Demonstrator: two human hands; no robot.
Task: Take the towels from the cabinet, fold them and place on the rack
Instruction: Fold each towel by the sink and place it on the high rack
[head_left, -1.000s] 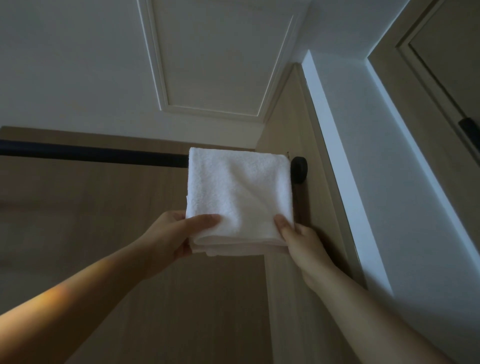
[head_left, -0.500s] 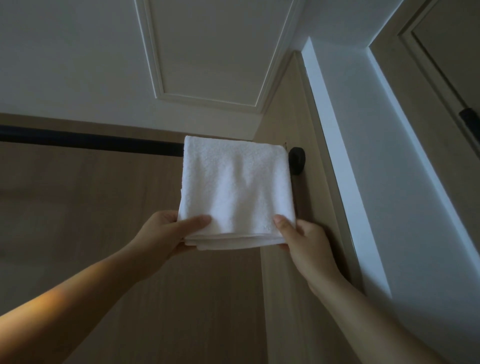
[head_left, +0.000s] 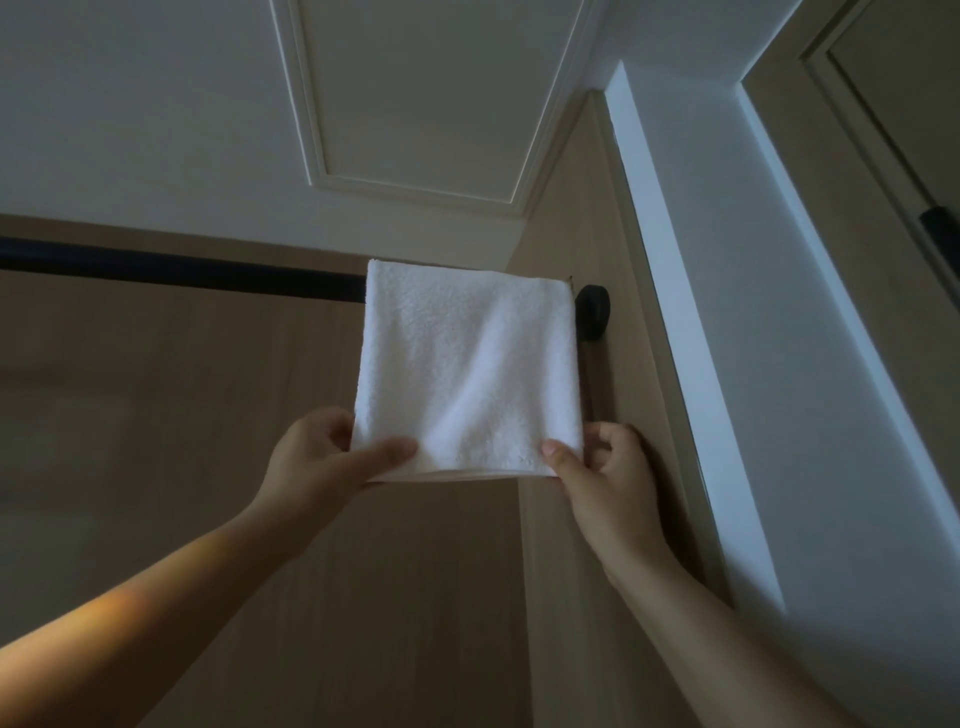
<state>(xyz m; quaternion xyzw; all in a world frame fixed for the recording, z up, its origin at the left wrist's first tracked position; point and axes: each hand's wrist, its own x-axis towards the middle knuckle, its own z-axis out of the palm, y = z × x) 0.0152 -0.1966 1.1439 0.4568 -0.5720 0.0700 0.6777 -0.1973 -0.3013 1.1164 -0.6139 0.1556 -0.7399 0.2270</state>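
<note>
Two bare hands reach up to one folded white towel (head_left: 467, 364) in the head view. The towel hangs over the right end of a black rail (head_left: 182, 267), its right edge just beside the rail's round black end mount (head_left: 592, 312). The rail runs off to the left across a light wood panel (head_left: 156, 441).

The left hand (head_left: 322, 462) pinches the towel's lower left corner: the thumb (head_left: 389, 452) lies flat on the front and the other fingers go behind the cloth. The right hand (head_left: 608, 478) pinches the lower right corner, with the thumb tip (head_left: 558, 457) on the front face and the remaining fingers curled close beside the edge. Between the two hands, thin stacked layers show along the towel's bottom edge. A soft crease runs diagonally down its face.

Above the rail a white ceiling with a framed recessed panel (head_left: 415, 104) fills the top. To the right a white wall strip (head_left: 727, 364) slants down, and beyond it a wood door carries a dark handle (head_left: 940, 234) at the picture's edge.
</note>
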